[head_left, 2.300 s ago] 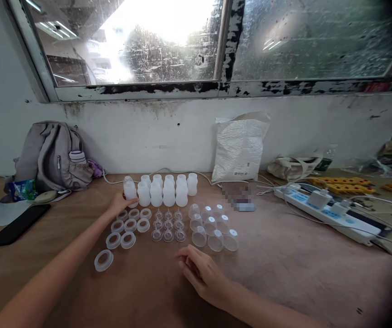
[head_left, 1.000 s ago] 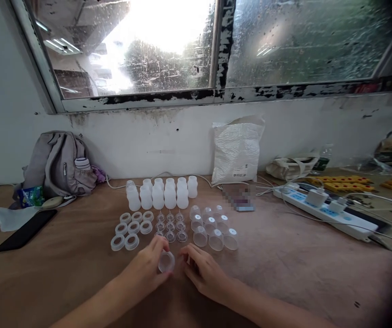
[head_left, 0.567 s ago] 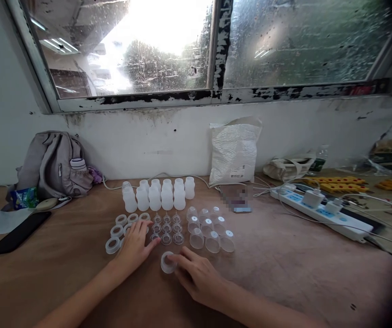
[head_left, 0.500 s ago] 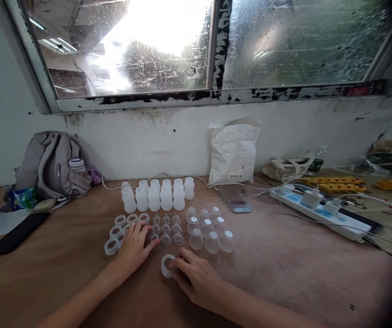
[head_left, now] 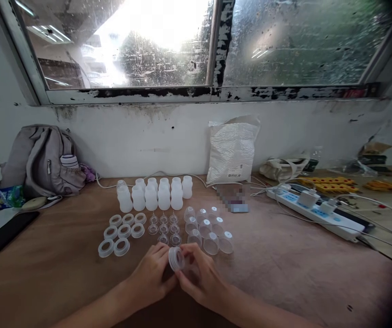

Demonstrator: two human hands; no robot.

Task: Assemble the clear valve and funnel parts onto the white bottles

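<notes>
My right hand (head_left: 202,273) grips a translucent screw ring (head_left: 175,258), tilted so that its threaded side shows. At the ring's left side, my left hand (head_left: 151,271) is closed, its fingers hiding the clear bottle nipple taken from the front-left spot of the group. Just beyond my hands stand several clear nipples (head_left: 163,228) in rows. More translucent rings (head_left: 124,231) lie to their left. On the right are several clear domed caps (head_left: 211,243). Behind these groups, frosted white bottles (head_left: 164,198) stand upright.
A black phone-like slab (head_left: 6,234) and a grey backpack (head_left: 42,159) are at the left. A white padded bag (head_left: 231,152) leans on the wall. At the right, a power strip (head_left: 318,213) trails cables near yellow trays (head_left: 328,186).
My left hand has left the nipples and come towards me to meet my right hand. The ring has been lifted and tilted in my right hand. The front-left nipple is gone from its spot.
</notes>
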